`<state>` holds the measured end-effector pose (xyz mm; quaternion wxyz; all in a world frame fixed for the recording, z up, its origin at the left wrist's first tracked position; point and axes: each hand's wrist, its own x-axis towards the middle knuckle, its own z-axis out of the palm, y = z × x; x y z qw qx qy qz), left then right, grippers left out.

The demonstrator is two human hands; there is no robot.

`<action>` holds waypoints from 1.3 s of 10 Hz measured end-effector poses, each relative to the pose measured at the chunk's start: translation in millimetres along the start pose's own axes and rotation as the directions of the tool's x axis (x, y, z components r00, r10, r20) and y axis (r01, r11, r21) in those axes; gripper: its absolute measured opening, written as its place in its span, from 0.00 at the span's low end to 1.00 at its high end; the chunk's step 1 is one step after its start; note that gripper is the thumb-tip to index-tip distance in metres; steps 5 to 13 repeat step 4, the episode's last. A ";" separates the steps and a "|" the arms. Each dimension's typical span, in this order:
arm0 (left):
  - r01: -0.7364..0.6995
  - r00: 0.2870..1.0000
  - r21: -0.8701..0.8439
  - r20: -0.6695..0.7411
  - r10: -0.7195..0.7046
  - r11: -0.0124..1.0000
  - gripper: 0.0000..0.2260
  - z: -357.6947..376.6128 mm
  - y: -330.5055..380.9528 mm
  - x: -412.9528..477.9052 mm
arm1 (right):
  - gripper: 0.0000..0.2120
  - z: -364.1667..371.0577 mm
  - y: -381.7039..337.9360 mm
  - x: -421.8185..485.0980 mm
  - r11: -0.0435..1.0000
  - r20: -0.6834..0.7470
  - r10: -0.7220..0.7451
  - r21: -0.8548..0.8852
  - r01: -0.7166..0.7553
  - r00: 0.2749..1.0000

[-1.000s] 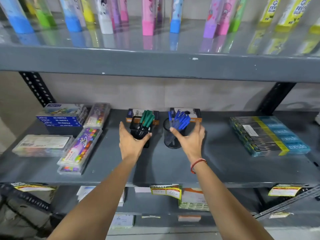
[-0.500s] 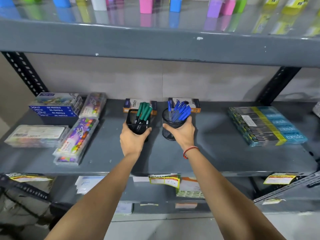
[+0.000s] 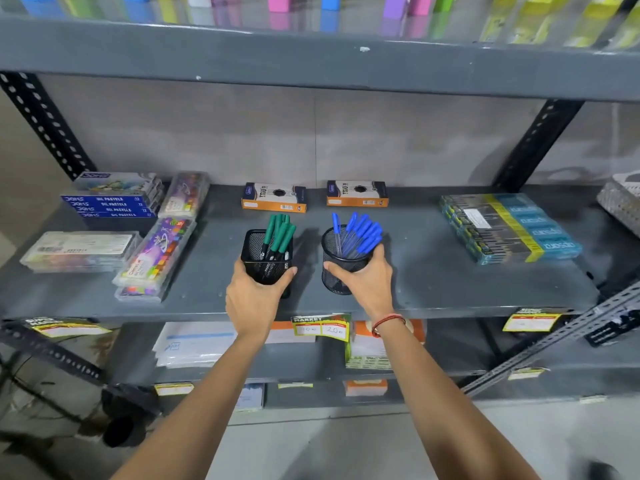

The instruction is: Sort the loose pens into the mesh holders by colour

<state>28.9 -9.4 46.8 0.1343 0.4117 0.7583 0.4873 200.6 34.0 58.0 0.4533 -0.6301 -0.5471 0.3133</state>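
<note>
Two black mesh holders stand on the grey middle shelf (image 3: 433, 285). The square holder (image 3: 257, 244) on the left holds several green pens (image 3: 280, 233). My left hand (image 3: 254, 299) wraps around its lower front. The round holder (image 3: 337, 252) on the right holds several blue pens (image 3: 362, 233). My right hand (image 3: 369, 282) grips its right side and front. Both holders are upright and sit toward the shelf's front edge. No loose pens show on the shelf.
Two orange-and-black pen boxes (image 3: 273, 197) (image 3: 356, 194) lie behind the holders. Pastel boxes (image 3: 110, 202) and clear colour cases (image 3: 156, 258) fill the left side. A stack of teal packs (image 3: 509, 226) lies at right. Price tags (image 3: 320, 327) hang on the shelf edge.
My open hands closed on the two holders. Both holders have come forward, away from the orange boxes, toward the shelf's front edge.
</note>
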 end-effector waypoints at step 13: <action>-0.007 0.991 -0.103 0.134 0.021 0.995 0.32 -5.0 -0.5 2.5 | 0.42 -3.7 -0.6 -14.0 0.998 0.026 -0.027 -0.058 0.029 0.999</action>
